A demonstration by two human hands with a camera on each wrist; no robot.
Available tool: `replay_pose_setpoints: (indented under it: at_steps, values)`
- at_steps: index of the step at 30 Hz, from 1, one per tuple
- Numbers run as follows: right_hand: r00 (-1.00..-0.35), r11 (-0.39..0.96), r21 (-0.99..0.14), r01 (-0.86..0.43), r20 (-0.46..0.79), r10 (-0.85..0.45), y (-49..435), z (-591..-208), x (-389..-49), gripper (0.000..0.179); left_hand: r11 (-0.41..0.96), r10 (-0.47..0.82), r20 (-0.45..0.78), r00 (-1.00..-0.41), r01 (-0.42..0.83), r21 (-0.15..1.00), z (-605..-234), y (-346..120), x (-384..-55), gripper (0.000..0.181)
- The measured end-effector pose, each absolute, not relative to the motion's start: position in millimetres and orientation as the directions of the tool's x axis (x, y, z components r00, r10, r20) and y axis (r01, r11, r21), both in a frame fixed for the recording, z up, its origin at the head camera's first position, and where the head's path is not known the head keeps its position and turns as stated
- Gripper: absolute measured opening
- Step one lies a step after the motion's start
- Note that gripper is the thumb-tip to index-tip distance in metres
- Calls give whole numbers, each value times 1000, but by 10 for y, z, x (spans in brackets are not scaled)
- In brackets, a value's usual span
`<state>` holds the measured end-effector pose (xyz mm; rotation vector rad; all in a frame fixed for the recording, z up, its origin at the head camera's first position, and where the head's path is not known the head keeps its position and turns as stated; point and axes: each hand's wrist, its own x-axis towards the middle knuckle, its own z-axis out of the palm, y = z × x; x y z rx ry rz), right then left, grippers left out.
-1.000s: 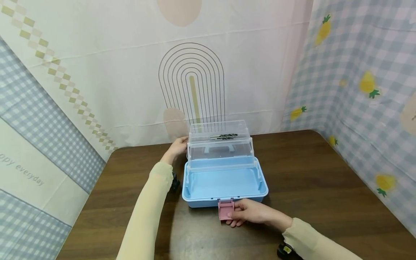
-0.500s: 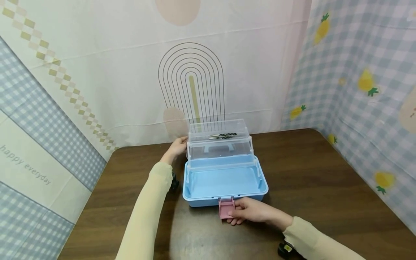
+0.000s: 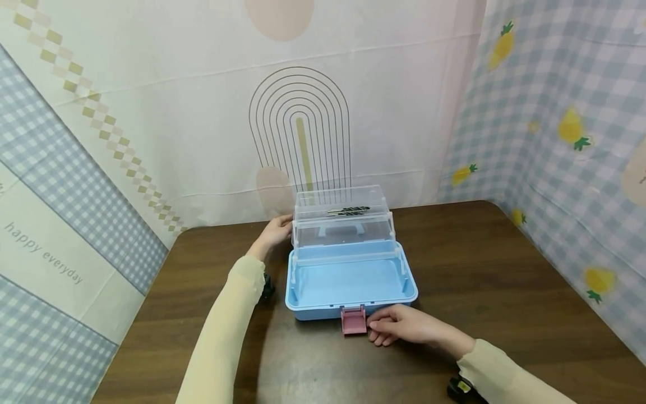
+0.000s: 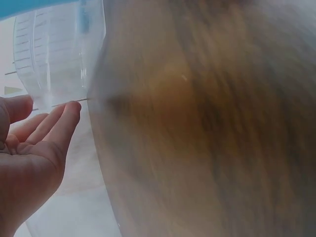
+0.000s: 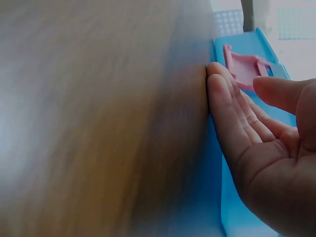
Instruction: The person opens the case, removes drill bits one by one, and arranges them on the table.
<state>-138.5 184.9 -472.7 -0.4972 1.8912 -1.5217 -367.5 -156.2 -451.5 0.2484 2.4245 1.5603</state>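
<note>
A blue toolbox (image 3: 348, 283) stands with its lid swung back; its bottom compartment shows bare blue plastic. Above it, tiered clear trays (image 3: 343, 233) are raised, and several dark drill bits (image 3: 348, 211) lie in the upper one. At the box's back left corner is my left hand (image 3: 277, 230), fingertips right at the clear lid (image 4: 59, 54), thumb apart from the fairly straight fingers. A pink latch (image 3: 354, 321) hangs folded out at the front. Just right of it, my right hand (image 3: 396, 324) rests near the tabletop with relaxed fingers, palm toward the box in the right wrist view.
The dark wooden table (image 3: 469, 280) extends to both sides of the toolbox. Behind it hangs a white patterned cloth (image 3: 393, 101), and a checked cloth with pineapples (image 3: 570, 168) covers the right side.
My right hand has let go of the pink latch and moved slightly right. My left hand stays at the lid's left side.
</note>
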Motion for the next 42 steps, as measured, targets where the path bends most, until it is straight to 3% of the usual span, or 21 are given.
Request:
replay_pose_setpoints:
  at_steps: [12, 22, 33, 42]
  values:
    - [-685, 305, -948, 88, -280, -673, 2368, -4597, -1471, 38, 452, 241, -143, -960, -19, 892, -4466, -1946, -3505, 52]
    - [-718, 367, -930, 27, -273, -640, 2849, -4396, -1589, 33, 622, 295, -40, -955, 160, 767, -4316, -2082, -3241, 52]
    - [-883, 473, -876, -98, -142, -447, 2874, -4148, -1697, 49, 626, 347, 45, -937, 267, 733, -4174, -2020, -2848, 53]
    - [-939, 565, -807, -173, -39, -343, 2692, -4187, -1671, 63, 585, 398, 71, -914, 312, 749, -4151, -1894, -2456, 77]
